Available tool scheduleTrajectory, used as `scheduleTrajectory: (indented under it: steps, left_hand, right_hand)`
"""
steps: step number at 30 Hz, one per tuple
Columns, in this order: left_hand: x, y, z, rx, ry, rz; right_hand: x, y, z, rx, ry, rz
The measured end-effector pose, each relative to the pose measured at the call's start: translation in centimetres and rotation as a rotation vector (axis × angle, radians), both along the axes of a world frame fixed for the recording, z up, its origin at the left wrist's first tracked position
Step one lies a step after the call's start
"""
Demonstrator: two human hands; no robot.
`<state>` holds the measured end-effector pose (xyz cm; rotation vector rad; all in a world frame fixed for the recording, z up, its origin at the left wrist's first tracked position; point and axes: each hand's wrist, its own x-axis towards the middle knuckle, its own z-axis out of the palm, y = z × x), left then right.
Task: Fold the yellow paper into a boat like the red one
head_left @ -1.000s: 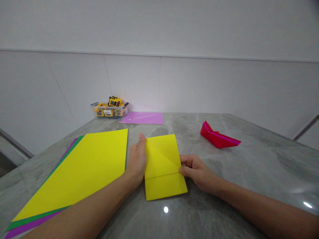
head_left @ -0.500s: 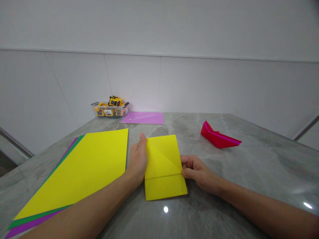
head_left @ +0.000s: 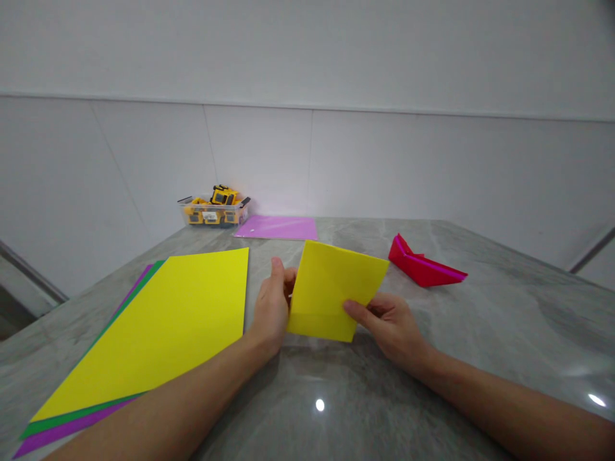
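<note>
Yellow fold (head_left: 331, 288): right of the stack (head_left: 192, 326), up at a lean over the table (head_left: 269, 429). Changed in the last 0.5 s: piece tipped rightward, the sharp crosswise step no longer plain, a smoother face showing with a faint band low down. Suggests a turn-over in the hands, so the work looks to be between creases rather than on 1.

Right hand (head_left: 396, 326), farther right of the stack: pinching, thumb now on the face, other fingers behind. Left hand (head_left: 271, 307), just right of the stack: thumb raised, fingers curled at the fold's near edge; partly hidden, can't tell whether they grip.

Fold: matte, stiffish paper, crisp corners. Stack: flat sheets, yellow over green over purple. Red boat (head_left: 425, 267), well right of the stack: angular, magenta-edged. Beyond the stack: glossy lilac pad (head_left: 278, 227), clear plastic bin (head_left: 209, 216), yellow toy trucks (head_left: 223, 195) inside. Table: grey, veined, shiny.
</note>
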<state>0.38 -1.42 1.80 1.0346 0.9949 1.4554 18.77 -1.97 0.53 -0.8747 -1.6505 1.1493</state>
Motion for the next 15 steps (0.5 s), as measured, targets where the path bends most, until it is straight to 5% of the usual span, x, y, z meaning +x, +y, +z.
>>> scheduleTrajectory:
  steps: [3, 7, 11, 15]
  left_hand:
    - [-0.4, 0.8, -0.2, 0.086, 0.005, 0.014]
    - [-0.9, 1.4, -0.1, 0.171, 0.127, 0.067]
    - [-1.0, 1.3, -0.1, 0.243, 0.603, -0.083]
    - [-1.7, 1.2, 0.0, 0.464, 1.089, -0.377]
  right_hand:
    - [0.4, 0.2, 0.3, 0.225, -0.011, -0.140]
    - [1.0, 1.0, 0.1, 0.484, -0.352, 0.084]
    - [0.9, 1.5, -0.4, 0.533, -0.660, 0.264]
    - [0.7, 1.1, 0.4, 0.590, -0.650, 0.325]
